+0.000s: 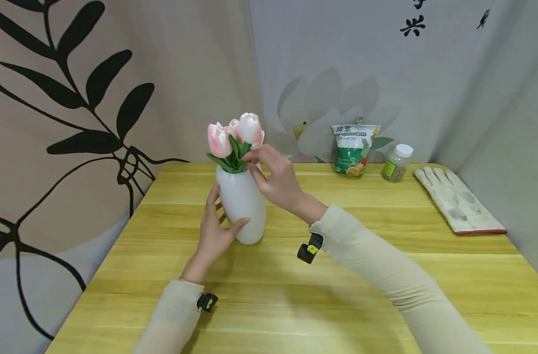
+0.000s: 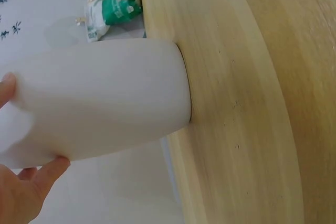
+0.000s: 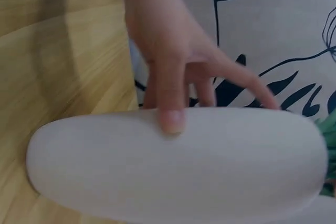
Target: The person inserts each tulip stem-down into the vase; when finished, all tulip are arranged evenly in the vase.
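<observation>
A white vase (image 1: 244, 206) stands on the wooden table, slightly tilted in the head view. Pink and white tulips (image 1: 219, 140) with green leaves (image 1: 230, 158) fill its mouth. My left hand (image 1: 213, 233) grips the vase's left side, thumb across the front and fingers behind. That thumb also lies on the vase (image 3: 210, 161) in the right wrist view. At the vase's rim, my right hand (image 1: 278, 177) pinches a tulip low, among the leaves below its bloom; exactly which part is hidden. The left wrist view shows the vase (image 2: 121, 93) with its base on the table.
Towards the back right stand a green and white bag (image 1: 354, 152) and a small clear bottle (image 1: 397, 163) with a white lid. A pale work glove (image 1: 457, 201) lies at the right edge of the table (image 1: 340, 295). Patterned curtains hang behind and to the left.
</observation>
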`<state>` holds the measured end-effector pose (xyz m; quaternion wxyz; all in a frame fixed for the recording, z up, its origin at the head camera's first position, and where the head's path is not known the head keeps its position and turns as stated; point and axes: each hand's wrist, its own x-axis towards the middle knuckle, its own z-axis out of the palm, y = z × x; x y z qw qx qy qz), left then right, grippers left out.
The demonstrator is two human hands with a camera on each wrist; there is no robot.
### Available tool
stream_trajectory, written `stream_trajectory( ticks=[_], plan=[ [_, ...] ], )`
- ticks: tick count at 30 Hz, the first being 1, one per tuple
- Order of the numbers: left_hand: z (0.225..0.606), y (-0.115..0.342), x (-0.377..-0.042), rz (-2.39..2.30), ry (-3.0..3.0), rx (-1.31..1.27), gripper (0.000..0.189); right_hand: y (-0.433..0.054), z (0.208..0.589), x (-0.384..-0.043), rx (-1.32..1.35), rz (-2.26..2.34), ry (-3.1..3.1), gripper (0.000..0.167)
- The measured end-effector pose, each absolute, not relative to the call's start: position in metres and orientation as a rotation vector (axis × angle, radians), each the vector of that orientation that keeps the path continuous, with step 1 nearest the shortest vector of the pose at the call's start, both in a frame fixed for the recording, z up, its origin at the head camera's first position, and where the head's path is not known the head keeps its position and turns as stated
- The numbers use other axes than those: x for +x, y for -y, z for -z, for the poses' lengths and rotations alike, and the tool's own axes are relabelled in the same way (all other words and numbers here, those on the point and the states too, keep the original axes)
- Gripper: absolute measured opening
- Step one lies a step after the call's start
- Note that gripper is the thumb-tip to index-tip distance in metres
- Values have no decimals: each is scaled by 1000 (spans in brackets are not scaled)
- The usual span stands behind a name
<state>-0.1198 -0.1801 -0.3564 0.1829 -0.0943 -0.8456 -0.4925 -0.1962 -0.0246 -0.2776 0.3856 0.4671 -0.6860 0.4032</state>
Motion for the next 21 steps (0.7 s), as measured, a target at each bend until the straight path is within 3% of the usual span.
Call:
stream_trajectory(
  ticks=[13, 21],
  plan=[
    [374, 186, -132, 1419, 2386, -236, 97, 25, 302, -201, 1103, -670, 1805, 15],
    [386, 188, -134, 1336, 2378, -290, 97, 7, 310, -190, 1021, -911, 1699, 26]
  ],
)
